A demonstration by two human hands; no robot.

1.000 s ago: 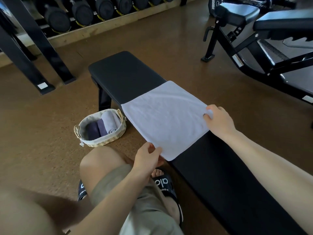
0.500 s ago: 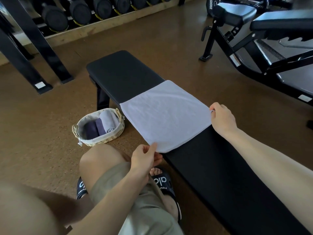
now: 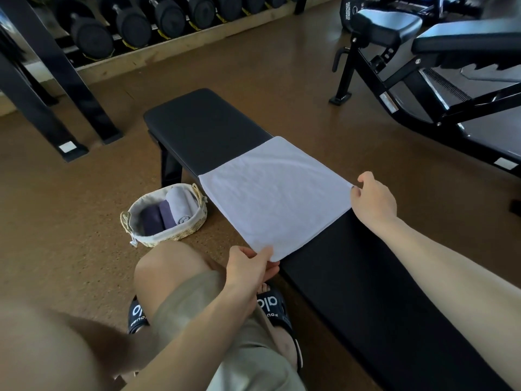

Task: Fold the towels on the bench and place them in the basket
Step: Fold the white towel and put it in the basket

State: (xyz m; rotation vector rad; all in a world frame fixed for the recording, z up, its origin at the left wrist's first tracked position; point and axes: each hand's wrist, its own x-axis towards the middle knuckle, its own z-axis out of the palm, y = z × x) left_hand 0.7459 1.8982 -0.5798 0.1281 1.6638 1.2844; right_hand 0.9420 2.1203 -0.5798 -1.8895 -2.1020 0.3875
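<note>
Two hands pinched the near corners of a white towel (image 3: 275,197) spread flat across the table (image 3: 208,128), left grip (image 3: 249,266) and right grip (image 3: 373,200) positioned, probably, to begin folding it for the basket (image 3: 166,238) beside.

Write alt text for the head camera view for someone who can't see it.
Both hands, left and right, pinch corners of a white towel spread on a black bench. A basket holding rolled towels sits on the floor.
</note>
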